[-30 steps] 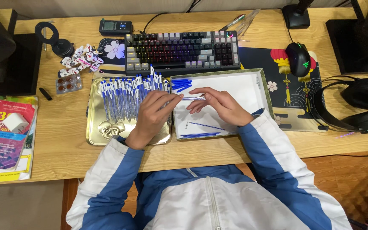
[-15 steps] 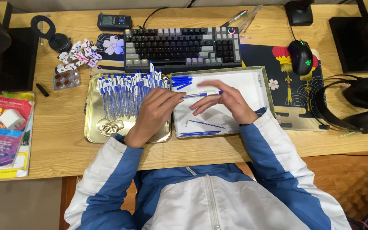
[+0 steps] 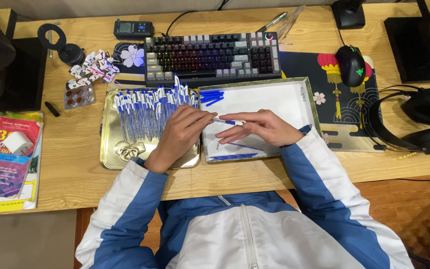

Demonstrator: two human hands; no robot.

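blue-and-white pens, gold tray, white box.

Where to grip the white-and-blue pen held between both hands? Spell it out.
Take the white-and-blue plastic pen by its bare middle barrel, coming from above. It lies level over the white box, with the left hand and right hand pinching its ends, so only the middle is free.

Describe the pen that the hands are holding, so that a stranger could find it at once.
Start at the keyboard; just below it lies a white box beside a gold tray full of pens. Over the box's left part, the left hand and right hand hold one white-and-blue pen level between their fingertips. It alone is lifted; the others lie down.
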